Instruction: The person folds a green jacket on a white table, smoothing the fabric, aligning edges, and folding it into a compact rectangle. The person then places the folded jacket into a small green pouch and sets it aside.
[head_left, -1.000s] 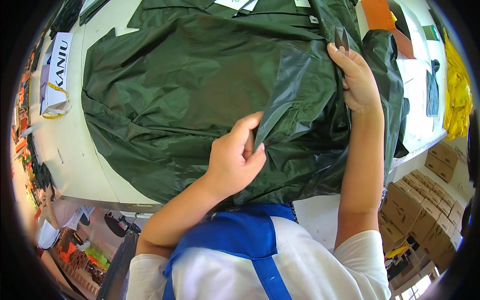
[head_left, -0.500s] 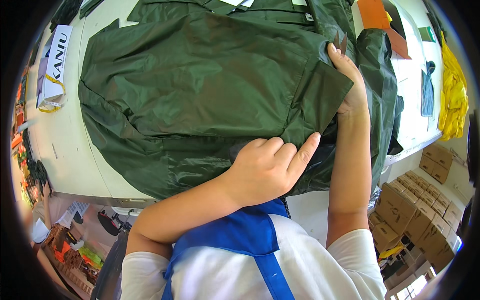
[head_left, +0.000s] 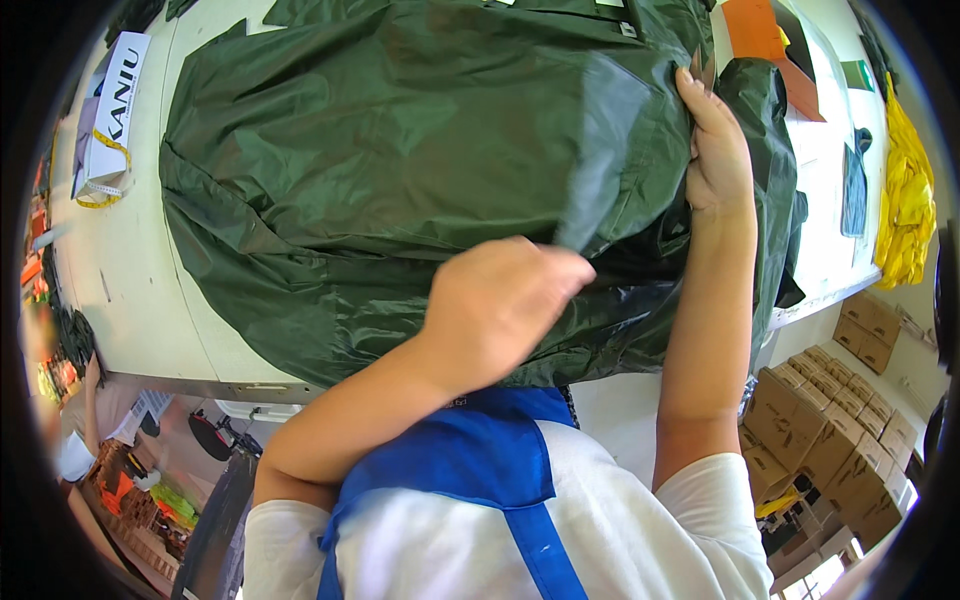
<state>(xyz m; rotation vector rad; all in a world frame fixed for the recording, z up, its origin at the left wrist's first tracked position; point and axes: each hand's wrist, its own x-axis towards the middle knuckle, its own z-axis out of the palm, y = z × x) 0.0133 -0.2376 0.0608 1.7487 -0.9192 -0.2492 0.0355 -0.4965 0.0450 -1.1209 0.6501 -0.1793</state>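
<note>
A dark green, shiny rain garment (head_left: 400, 150) lies spread over the table in front of me. My left hand (head_left: 500, 305) is closed at its near right part, its thumb and fingers pinching the edge of a flap (head_left: 605, 125). That flap is blurred by motion and shows a greyish face. Farther right, my right hand (head_left: 718, 150) is at the garment's right end, thumb pointing up and away. Two pointed blades of thread snips (head_left: 703, 72) stick out beyond that thumb; the handle is hidden in the palm.
A white box (head_left: 118, 105) with a yellow tape measure (head_left: 108, 165) stands at the table's left. An orange box (head_left: 768, 50) is at the far right. Yellow garments (head_left: 905, 190) hang beyond it. Cardboard boxes (head_left: 800, 420) are stacked at lower right. Another person (head_left: 90, 420) is at lower left.
The flap, which lay flat with its corner toward the right, is now lifted and turned over. My left hand has closed and moved slightly left; my right hand has shifted slightly right.
</note>
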